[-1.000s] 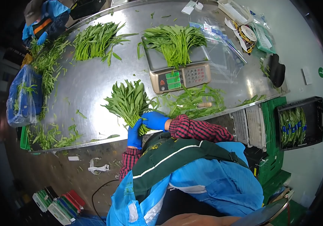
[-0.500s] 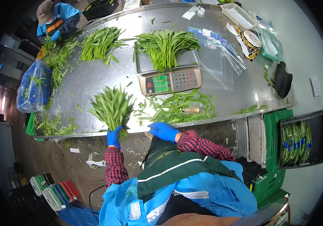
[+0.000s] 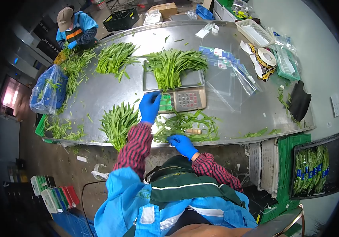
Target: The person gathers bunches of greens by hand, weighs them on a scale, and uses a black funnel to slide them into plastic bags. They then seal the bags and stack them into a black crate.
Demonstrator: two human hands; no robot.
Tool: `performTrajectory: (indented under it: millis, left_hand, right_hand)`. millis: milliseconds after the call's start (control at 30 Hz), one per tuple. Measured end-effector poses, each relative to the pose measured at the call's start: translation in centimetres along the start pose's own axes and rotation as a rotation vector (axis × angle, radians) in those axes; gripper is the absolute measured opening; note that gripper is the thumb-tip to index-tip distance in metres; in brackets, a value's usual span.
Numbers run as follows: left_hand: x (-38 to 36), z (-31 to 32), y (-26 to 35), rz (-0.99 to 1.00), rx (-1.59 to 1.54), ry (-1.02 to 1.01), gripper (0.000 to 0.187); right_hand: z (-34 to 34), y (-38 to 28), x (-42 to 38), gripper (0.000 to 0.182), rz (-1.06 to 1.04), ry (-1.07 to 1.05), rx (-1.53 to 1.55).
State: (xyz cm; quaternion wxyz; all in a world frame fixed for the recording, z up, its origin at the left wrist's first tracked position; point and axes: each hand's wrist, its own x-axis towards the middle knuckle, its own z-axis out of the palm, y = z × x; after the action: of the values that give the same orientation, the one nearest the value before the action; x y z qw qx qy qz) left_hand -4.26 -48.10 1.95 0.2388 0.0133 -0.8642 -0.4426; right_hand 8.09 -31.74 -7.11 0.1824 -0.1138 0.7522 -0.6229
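Both my hands wear blue gloves. My left hand [image 3: 150, 107] reaches over the near left corner of the digital scale [image 3: 189, 99], its fingers stretched toward the stems and covering part of the green display. It appears to hold nothing. A bunch of leafy greens [image 3: 173, 69] lies on the scale's metal tray, stems toward me. Another bunch of leafy greens [image 3: 119, 124] rests at the table's near edge, left of my left forearm. My right hand [image 3: 182, 145] is at the near edge, fingers stretched out beside loose leaves [image 3: 173, 124]. A wooden-handled tool [image 3: 193, 131] lies among those leaves.
A third bunch [image 3: 116, 58] lies at the far left of the metal table [image 3: 84, 93]. Plastic bags [image 3: 226, 57], a tape roll [image 3: 266, 57] and a white basket [image 3: 255, 33] are rightward. A co-worker [image 3: 76, 27] stands far left. A black crate [image 3: 315, 170] holds packed greens.
My left hand has let go of the near bunch, now lying on the table, and moved up and right to the scale. My right hand has shifted slightly right and down.
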Motion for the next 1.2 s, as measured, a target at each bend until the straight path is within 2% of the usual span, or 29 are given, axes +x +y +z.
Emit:
performTrajectory:
  millis: [33,67,133,200,300,467,533,600,667,700,800,833,867,933,967,1000,1033,1067,1100,1133,1167,1200]
  left_hand:
    - [2.1,2.7,-0.2,0.1,-0.031,0.065,0.019]
    - [4.2,3.8,1.5,0.115,0.101,0.049,0.026]
    - [7.6,6.7,0.1,0.2,0.346,-0.006,0.033]
    - [9.7,7.9,-0.1,0.073,0.475,-0.193,0.033]
    - [10.9,8.8,-1.4,0.054,0.484,-0.227,0.031]
    - [11.6,8.1,-1.6,-0.046,0.36,-0.257,0.027]
    - [12.1,8.5,-3.0,-0.045,0.162,-0.161,0.026]
    - [12.1,7.8,-2.0,-0.042,-0.092,-0.125,0.02]
    - [12.0,7.8,-1.6,0.024,-0.191,-0.055,0.016]
    - [12.3,8.5,-3.4,0.028,-0.233,-0.094,0.017]
    - [11.8,7.6,-1.7,-0.016,-0.071,-0.183,0.021]
    - [12.3,8.0,-3.1,-0.059,-0.185,-0.213,0.026]
    - [12.7,8.4,-4.4,-0.05,-0.319,-0.155,0.029]
    - [13.0,7.7,-2.2,-0.133,-0.449,-0.157,0.033]
    - [13.3,7.8,-2.2,-0.136,-0.416,-0.169,0.036]
    - [13.5,7.6,-1.5,-0.151,-0.41,-0.177,0.035]
    - [13.6,7.5,-0.5,-0.15,-0.421,-0.173,0.035]
    - [14.0,7.1,0.6,-0.14,-0.427,-0.171,0.035]
    - [14.3,6.6,1.6,-0.144,-0.401,-0.159,0.035]
    - [14.5,6.3,2.7,-0.146,-0.382,-0.156,0.035]
    - [14.5,6.9,3.5,-0.147,-0.373,-0.165,0.036]
    - [14.5,7.4,3.0,-0.169,-0.302,-0.219,0.036]
  right_hand:
    - [-0.3,0.1,-0.3,0.023,-0.063,0.0,-0.082]
    - [-0.5,0.5,-0.9,0.024,-0.031,-0.007,-0.061]
    - [-0.8,1.5,-1.9,0.025,0.032,-0.019,-0.02]
    - [-1.8,2.4,-2.6,0.026,0.177,-0.072,0.12]
    - [-3.6,2.9,-2.3,0.024,0.268,-0.024,0.224]
    - [-5.5,4.0,0.0,0.024,0.159,0.078,0.203]
    - [-5.4,5.0,1.1,0.024,0.178,0.079,0.216]
    - [-5.4,5.0,1.3,0.025,0.18,0.043,0.202]
    - [-5.3,4.9,1.5,0.026,0.177,-0.029,0.19]
    - [-5.5,4.5,1.7,0.025,0.229,-0.062,0.229]
    - [-7.2,4.1,2.4,0.024,0.233,-0.092,0.15]
    - [-8.2,4.2,2.8,0.027,0.25,-0.108,0.043]
    - [-9.3,4.3,2.9,0.028,0.201,-0.096,-0.001]
    - [-11.7,3.5,3.2,0.03,0.105,-0.088,-0.084]
    - [-13.4,2.6,3.2,0.031,0.184,-0.086,-0.068]
    - [-14.9,2.7,3.1,0.032,0.044,-0.022,-0.122]
    - [-17.2,2.7,3.5,0.032,0.237,-0.018,0.119]
    - [-19.1,3.4,4.0,0.028,0.066,0.1,-0.119]
    - [-21.4,5.5,4.7,0.024,-0.007,0.173,-0.1]
    - [-24.4,4.7,4.8,0.021,0.174,0.192,0.292]
    - [-27.2,5.1,5.1,0.021,0.028,0.24,0.267]
    - [-29.9,4.3,4.9,0.022,0.1,0.303,0.333]
